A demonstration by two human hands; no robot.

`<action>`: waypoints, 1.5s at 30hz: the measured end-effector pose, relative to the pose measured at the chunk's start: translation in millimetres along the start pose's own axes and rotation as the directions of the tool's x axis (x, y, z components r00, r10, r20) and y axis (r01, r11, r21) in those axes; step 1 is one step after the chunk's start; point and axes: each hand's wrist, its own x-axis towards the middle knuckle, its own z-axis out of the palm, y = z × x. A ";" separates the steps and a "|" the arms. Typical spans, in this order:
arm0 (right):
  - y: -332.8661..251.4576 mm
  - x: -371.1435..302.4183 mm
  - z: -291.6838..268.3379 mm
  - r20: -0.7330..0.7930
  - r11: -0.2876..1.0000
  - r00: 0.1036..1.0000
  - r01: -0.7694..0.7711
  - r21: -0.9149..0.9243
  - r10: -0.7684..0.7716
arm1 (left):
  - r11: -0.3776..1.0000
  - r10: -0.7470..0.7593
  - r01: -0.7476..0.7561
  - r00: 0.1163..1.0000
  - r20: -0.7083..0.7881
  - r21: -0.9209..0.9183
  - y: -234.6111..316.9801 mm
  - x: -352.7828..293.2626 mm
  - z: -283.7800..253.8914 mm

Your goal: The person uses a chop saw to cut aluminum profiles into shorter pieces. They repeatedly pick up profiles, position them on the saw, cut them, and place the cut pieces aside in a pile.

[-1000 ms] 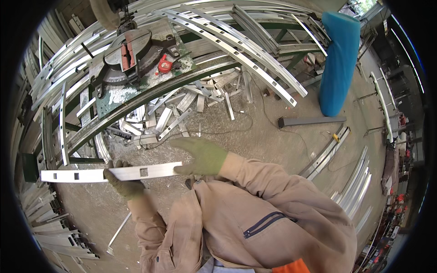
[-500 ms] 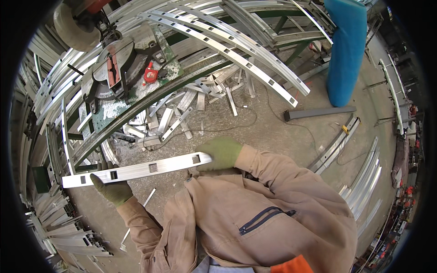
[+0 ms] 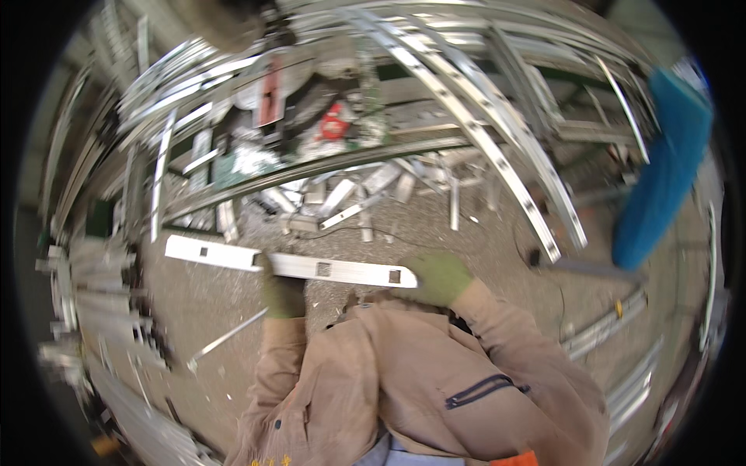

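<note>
A short length of silvery metal channel [image 3: 353, 271] with square holes lies crosswise in front of my body, held in both hands. My left hand [image 3: 281, 293], in a green glove, is closed round the channel left of its middle. At the right end, my right hand [image 3: 440, 278], gloved in green too, grips the channel, its fingers partly hidden behind it. The piece hangs above the floor, its left end a little higher than its right.
Beyond stands a saw bench with a green frame, carrying a red tape measure [image 3: 333, 123]. Offcuts [image 3: 339, 197] litter the floor under it. Long perforated rails [image 3: 497, 151] jut toward me on the right, near a blue wrapped post [image 3: 665, 171]. Metal lengths [image 3: 101, 291] are stacked at left.
My view has turned left, so the surroundings shift right and blur. The channel has tilted, its left end now higher, and my left hand sits nearer its middle.
</note>
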 end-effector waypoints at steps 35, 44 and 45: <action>-189.5 191.6 119.5 0.326 0.719 0.937 -0.313 0.621 0.126 | 0.999 0.042 -0.044 0.901 -0.432 0.005 130.6 -58.2 -176.9; -332.9 308.5 198.2 0.271 0.514 0.941 -0.337 0.788 0.201 | 0.996 0.042 -0.007 0.908 -0.416 0.085 237.6 -29.0 -321.0; -345.3 324.5 208.7 0.280 0.477 0.937 -0.347 0.807 0.209 | 0.996 0.040 -0.001 0.902 -0.431 0.092 249.1 -28.8 -338.2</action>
